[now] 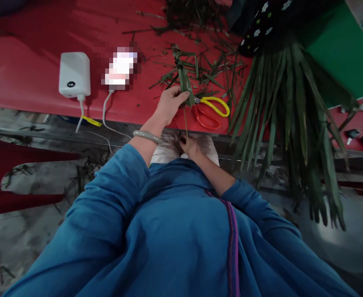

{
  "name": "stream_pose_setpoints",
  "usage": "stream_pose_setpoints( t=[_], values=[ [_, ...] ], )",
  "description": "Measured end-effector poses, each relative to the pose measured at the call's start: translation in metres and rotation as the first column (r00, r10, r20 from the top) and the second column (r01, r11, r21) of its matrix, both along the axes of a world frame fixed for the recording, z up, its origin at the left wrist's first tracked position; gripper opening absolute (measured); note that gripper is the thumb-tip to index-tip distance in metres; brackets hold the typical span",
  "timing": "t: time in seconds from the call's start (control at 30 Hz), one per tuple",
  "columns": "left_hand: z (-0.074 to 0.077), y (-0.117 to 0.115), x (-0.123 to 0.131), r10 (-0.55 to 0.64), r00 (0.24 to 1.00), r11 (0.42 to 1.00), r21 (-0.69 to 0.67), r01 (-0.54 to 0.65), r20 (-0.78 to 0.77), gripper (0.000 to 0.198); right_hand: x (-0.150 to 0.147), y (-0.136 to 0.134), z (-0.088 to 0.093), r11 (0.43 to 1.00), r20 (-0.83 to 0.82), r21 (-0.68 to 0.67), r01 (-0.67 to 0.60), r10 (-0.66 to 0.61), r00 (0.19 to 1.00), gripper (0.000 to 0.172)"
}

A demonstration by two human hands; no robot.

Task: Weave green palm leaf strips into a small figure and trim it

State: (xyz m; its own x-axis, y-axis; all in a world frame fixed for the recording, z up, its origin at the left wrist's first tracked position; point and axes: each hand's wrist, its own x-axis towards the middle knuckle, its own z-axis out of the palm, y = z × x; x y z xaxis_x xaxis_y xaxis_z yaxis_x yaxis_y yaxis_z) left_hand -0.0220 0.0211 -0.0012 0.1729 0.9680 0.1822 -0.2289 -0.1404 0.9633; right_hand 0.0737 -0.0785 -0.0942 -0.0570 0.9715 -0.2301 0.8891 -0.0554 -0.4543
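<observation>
My left hand (169, 105) pinches the lower end of a folded green palm leaf piece (185, 80) over the table's front edge. A thin leaf strip (185, 119) runs down from that piece to my right hand (190, 147), which is low over my lap with its fingers closed on the strip's lower part. Just right of the leaf piece lie scissors (223, 108) with one yellow and one red handle; the leaf hides part of their blades.
Leaf scraps (212, 68) litter the red tabletop (29, 78). A white power bank (74, 74) and a blurred-out phone (121, 68), both with cables, lie at left. Long palm leaves (274, 95) hang over the edge at right, beside a green board (339, 53) and keys (352, 134).
</observation>
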Motion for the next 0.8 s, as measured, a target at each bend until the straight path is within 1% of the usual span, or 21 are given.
stream_pose_setpoints(
  t=[0.07, 0.13, 0.17, 0.2, 0.23, 0.27, 0.3, 0.33, 0.37, 0.4, 0.43, 0.47, 0.5, 0.53, 0.57, 0.63, 0.67, 0.7, 0.73, 0.77, 0.8],
  values=[
    [0.002, -0.001, 0.000, -0.024, 1.000, 0.999, -0.031, 0.023, -0.018, 0.012, 0.007, 0.006, -0.001, 0.994, 0.017, 0.004, 0.109, -0.109, 0.994, 0.033],
    [0.004, -0.002, 0.000, -0.043, 0.999, 0.998, -0.053, 0.041, -0.032, 0.013, 0.005, 0.006, 0.000, 0.992, 0.018, 0.009, 0.128, -0.128, 0.992, 0.036],
    [0.005, -0.002, 0.000, -0.045, 0.998, 0.997, -0.059, 0.043, -0.034, 0.013, 0.000, 0.004, 0.001, 0.996, 0.002, 0.007, 0.088, -0.088, 0.996, 0.037],
    [0.005, -0.002, 0.000, -0.047, 0.998, 0.997, -0.064, 0.045, -0.034, 0.013, -0.007, 0.001, 0.003, 1.000, -0.026, 0.005, 0.010, -0.010, 1.000, 0.037],
    [0.005, -0.002, 0.001, -0.050, 0.998, 0.996, -0.069, 0.048, -0.034, 0.012, -0.016, -0.004, 0.006, 0.995, -0.062, -0.006, -0.097, 0.097, 0.993, 0.037],
    [0.005, -0.002, 0.001, -0.054, 0.998, 0.996, -0.074, 0.052, -0.031, 0.012, -0.026, -0.009, 0.010, 0.966, -0.107, -0.034, -0.255, 0.251, 0.962, 0.035],
    [0.005, -0.001, 0.001, -0.057, 0.998, 0.995, -0.081, 0.054, -0.026, 0.011, -0.037, -0.015, 0.015, 0.904, -0.147, -0.024, -0.428, 0.420, 0.896, 0.035],
    [0.005, -0.001, 0.001, -0.056, 0.998, 0.994, -0.089, 0.055, -0.016, 0.010, -0.048, -0.020, 0.021, 0.814, -0.178, 0.003, -0.581, 0.572, 0.801, 0.035],
    [0.005, -0.001, 0.001, -0.053, 0.999, 0.993, -0.101, 0.052, -0.004, 0.009, -0.059, -0.025, 0.026, 0.724, -0.193, 0.045, -0.688, 0.682, 0.705, 0.034],
    [0.005, -0.002, 0.001, -0.047, 0.999, 0.992, -0.116, 0.048, 0.009, 0.008, -0.068, -0.030, 0.030, 0.639, -0.188, 0.080, -0.765, 0.763, 0.618, 0.032],
    [0.006, -0.002, 0.001, -0.041, 0.999, 0.991, -0.130, 0.043, 0.019, 0.008, -0.076, -0.033, 0.033, 0.568, -0.176, 0.094, -0.818, 0.818, 0.547, 0.031],
    [0.007, -0.003, 0.001, -0.034, 0.999, 0.989, -0.141, 0.037, 0.025, 0.008, -0.082, -0.035, 0.034, 0.527, -0.162, 0.098, -0.844, 0.845, 0.509, 0.028],
    [0.007, -0.004, 0.001, -0.028, 0.999, 0.988, -0.148, 0.032, 0.026, 0.008, -0.086, -0.036, 0.034, 0.519, -0.151, 0.099, -0.849, 0.851, 0.503, 0.027],
    [0.008, -0.004, 0.001, -0.025, 0.999, 0.988, -0.152, 0.028, 0.024, 0.008, -0.088, -0.035, 0.032, 0.540, -0.153, 0.098, -0.836, 0.838, 0.523, 0.026],
    [0.008, -0.005, 0.001, -0.023, 1.000, 0.988, -0.151, 0.026, 0.019, 0.008, -0.087, -0.034, 0.028, 0.582, -0.170, 0.095, -0.808, 0.809, 0.562, 0.026],
    [0.008, -0.005, 0.001, -0.023, 1.000, 0.990, -0.140, 0.024, 0.010, 0.009, -0.074, -0.028, 0.019, 0.702, -0.238, 0.081, -0.707, 0.702, 0.671, 0.027],
    [0.008, -0.005, 0.000, -0.025, 1.000, 0.991, -0.131, 0.026, 0.008, 0.009, -0.062, -0.025, 0.014, 0.768, -0.275, 0.061, -0.637, 0.626, 0.729, 0.027],
    [0.008, -0.006, 0.000, -0.029, 1.000, 0.992, -0.123, 0.030, 0.007, 0.010, -0.046, -0.023, 0.009, 0.846, -0.288, 0.045, -0.531, 0.520, 0.804, 0.028],
    [0.008, -0.006, 0.000, -0.033, 0.999, 0.993, -0.116, 0.034, 0.010, 0.010, -0.026, -0.021, 0.006, 0.929, -0.274, 0.028, -0.369, 0.362, 0.891, 0.029],
    [0.008, -0.006, 0.000, -0.036, 0.999, 0.993, -0.115, 0.038, 0.016, 0.010, -0.003, -0.021, 0.004, 0.982, -0.235, 0.013, -0.190, 0.187, 0.954, 0.031],
    [0.008, -0.006, 0.000, -0.037, 0.999, 0.992, -0.118, 0.040, 0.026, 0.010, 0.022, -0.023, 0.003, 0.999, -0.177, 0.027, -0.027, 0.032, 0.984, 0.034]
  ],
)
